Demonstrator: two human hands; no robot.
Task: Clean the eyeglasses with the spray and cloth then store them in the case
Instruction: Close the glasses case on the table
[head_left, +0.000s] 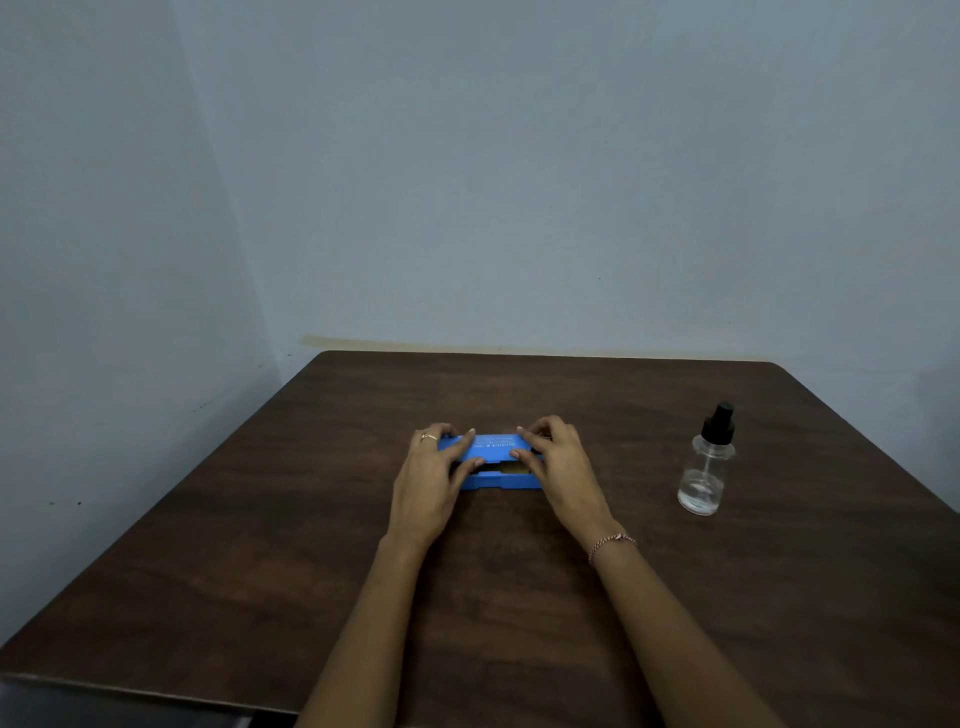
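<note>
A blue eyeglass case (496, 451) lies on the dark wooden table (311, 545), near its middle. The lid stands slightly ajar, and a dark gap with something yellowish shows along the front. My left hand (431, 475) grips the case's left end, thumb on the lid. My right hand (558, 462) grips the right end, fingers curled over the lid. The eyeglasses and the cloth cannot be made out. A clear spray bottle (706, 467) with a black pump top stands upright to the right, apart from both hands.
The table sits against a pale blue wall (519, 182), in a corner at the left. Its front edge runs along the bottom left of the view.
</note>
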